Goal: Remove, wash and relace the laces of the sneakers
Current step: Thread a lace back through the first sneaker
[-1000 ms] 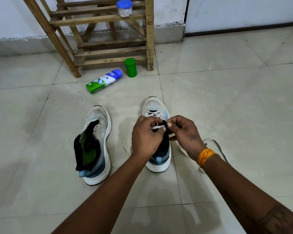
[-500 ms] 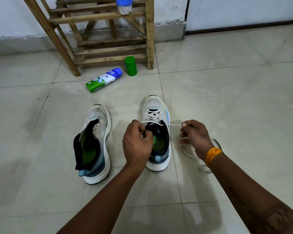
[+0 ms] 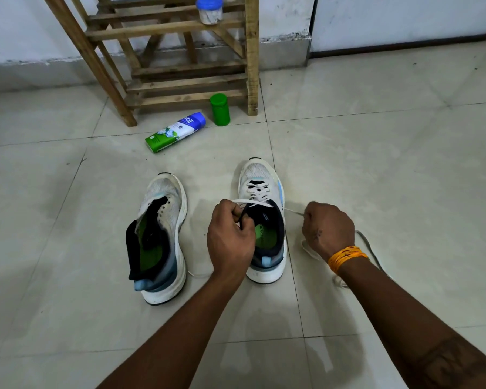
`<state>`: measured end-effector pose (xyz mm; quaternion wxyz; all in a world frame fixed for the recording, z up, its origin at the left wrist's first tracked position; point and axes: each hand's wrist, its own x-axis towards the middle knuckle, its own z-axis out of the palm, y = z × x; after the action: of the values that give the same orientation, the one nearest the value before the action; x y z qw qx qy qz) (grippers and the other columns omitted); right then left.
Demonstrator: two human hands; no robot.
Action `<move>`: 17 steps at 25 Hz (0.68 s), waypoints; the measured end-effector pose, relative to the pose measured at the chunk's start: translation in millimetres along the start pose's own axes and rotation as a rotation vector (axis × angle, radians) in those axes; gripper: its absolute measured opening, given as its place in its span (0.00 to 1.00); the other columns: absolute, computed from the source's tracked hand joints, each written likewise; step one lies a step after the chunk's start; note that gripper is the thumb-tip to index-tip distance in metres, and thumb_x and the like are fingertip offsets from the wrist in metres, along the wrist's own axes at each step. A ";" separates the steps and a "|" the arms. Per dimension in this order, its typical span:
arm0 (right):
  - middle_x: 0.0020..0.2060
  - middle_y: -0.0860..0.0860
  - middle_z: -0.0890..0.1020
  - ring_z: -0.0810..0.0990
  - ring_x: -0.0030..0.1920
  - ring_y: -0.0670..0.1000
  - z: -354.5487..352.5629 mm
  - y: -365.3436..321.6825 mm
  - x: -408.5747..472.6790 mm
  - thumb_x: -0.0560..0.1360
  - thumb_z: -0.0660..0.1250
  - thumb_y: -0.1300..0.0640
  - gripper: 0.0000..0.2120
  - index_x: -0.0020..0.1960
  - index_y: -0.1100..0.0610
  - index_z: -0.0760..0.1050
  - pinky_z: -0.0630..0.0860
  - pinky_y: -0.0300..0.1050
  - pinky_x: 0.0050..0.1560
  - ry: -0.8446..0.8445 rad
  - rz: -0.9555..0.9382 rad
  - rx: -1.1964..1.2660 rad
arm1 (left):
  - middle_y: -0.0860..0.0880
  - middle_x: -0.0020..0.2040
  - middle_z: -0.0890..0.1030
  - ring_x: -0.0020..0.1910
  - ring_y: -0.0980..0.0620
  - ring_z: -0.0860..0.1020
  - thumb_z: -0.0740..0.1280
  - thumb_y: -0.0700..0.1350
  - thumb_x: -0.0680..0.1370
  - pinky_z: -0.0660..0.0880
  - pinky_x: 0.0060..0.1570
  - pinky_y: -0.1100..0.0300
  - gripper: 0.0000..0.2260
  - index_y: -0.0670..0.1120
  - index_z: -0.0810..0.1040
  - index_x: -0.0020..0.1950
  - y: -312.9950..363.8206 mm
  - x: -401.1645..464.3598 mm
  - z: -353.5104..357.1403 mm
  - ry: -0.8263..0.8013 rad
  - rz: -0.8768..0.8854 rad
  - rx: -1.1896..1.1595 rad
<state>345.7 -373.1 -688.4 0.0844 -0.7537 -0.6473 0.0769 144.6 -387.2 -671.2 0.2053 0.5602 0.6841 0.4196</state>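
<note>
left sneaker: white knit-mesh sneaker with black lining and green insole [image 3: 163, 237], on the floor, long axis near-far, toe away from the person, heel near; eyelets bare, tongue flopped toward its left side
left hand: left hand [image 3: 230, 237] over the collar of the laced shoe, fingers curled, pinching one end of the lace
right sneaker: matching white mesh sneaker with black collar, green insole and pale blue heel tab [image 3: 263, 220], parallel to the first, toe away; criss-cross lacing over the front eyelets only
lace: flat white fabric shoelace [image 3: 257, 189], pulled out sideways to both hands
right hand: right hand [image 3: 327, 230] just right of that shoe, fingers curled, gripping the other lace end; orange thread band [image 3: 345, 256] on wrist
loose lace: second white lace [image 3: 371, 245] lying looped on the floor under the right wrist
floor: glossy pale tiled floor [image 3: 376, 164]
background: slatted wooden rack [image 3: 180, 80] against the wall; blue-lidded clear jar [image 3: 209, 9] on a slat, contents whitish, unclear; green-and-white tube with blue cap [image 3: 176, 132] lying down; upright green plastic canister [image 3: 220, 109] beside it
</note>
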 end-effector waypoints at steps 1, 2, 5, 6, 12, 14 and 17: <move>0.45 0.56 0.84 0.81 0.46 0.63 -0.4 2.6 0.1 0.75 0.65 0.56 0.07 0.49 0.56 0.79 0.67 0.46 0.37 -0.075 0.031 -0.044 | 0.54 0.40 0.74 0.38 0.50 0.73 0.69 0.39 0.74 0.72 0.39 0.52 0.08 0.48 0.71 0.44 -0.2 -0.4 0.0 0.003 0.006 -0.002; 0.46 0.57 0.84 0.81 0.47 0.63 -2.5 -1.2 0.4 0.75 0.65 0.56 0.08 0.51 0.56 0.80 0.70 0.47 0.38 -0.081 0.000 -0.036 | 0.54 0.40 0.74 0.38 0.50 0.74 0.69 0.40 0.74 0.72 0.39 0.52 0.08 0.48 0.71 0.44 -0.3 -0.8 -0.5 0.004 0.009 -0.003; 0.48 0.54 0.85 0.82 0.47 0.62 -7.8 -24.5 -2.2 0.78 0.60 0.49 0.16 0.60 0.53 0.80 0.77 0.51 0.41 0.087 -0.322 0.209 | 0.54 0.40 0.74 0.38 0.51 0.74 0.70 0.40 0.74 0.71 0.38 0.55 0.08 0.48 0.71 0.44 -1.2 -0.5 0.2 0.011 0.023 -0.009; 0.47 0.53 0.84 0.82 0.47 0.61 -9.4 -30.6 -2.9 0.79 0.56 0.47 0.17 0.58 0.52 0.80 0.78 0.52 0.40 0.105 -0.388 0.273 | 0.54 0.40 0.74 0.38 0.51 0.73 0.70 0.40 0.74 0.70 0.38 0.56 0.08 0.48 0.71 0.43 -1.7 -0.8 0.1 0.015 0.027 -0.012; 0.44 0.55 0.82 0.81 0.44 0.63 1.6 -1.9 -4.0 0.74 0.64 0.56 0.07 0.48 0.56 0.79 0.74 0.47 0.39 -0.075 -0.025 -0.077 | 0.55 0.41 0.74 0.39 0.52 0.74 0.70 0.40 0.76 0.70 0.39 0.58 0.08 0.48 0.71 0.44 -3.0 -2.2 0.0 0.005 0.027 -0.027; 0.46 0.57 0.84 0.82 0.48 0.63 -1.1 -3.6 -3.7 0.73 0.65 0.56 0.09 0.52 0.56 0.80 0.76 0.48 0.43 -0.187 -0.020 -0.121 | 0.55 0.41 0.74 0.39 0.53 0.74 0.70 0.40 0.76 0.71 0.38 0.57 0.08 0.48 0.72 0.45 -3.4 -3.1 -0.2 0.009 0.039 -0.030; 0.46 0.56 0.84 0.81 0.47 0.63 -10.7 -22.9 -2.8 0.78 0.63 0.53 0.13 0.60 0.54 0.77 0.76 0.51 0.42 -0.046 -0.216 0.092 | 0.55 0.41 0.74 0.39 0.53 0.74 0.70 0.41 0.77 0.73 0.38 0.55 0.08 0.48 0.72 0.45 -3.6 -3.8 0.7 0.013 0.049 -0.034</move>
<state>325.7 -372.7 -672.8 0.1117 -0.6730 -0.7222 0.1141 144.1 -390.5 -675.2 0.2001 0.5705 0.6641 0.4398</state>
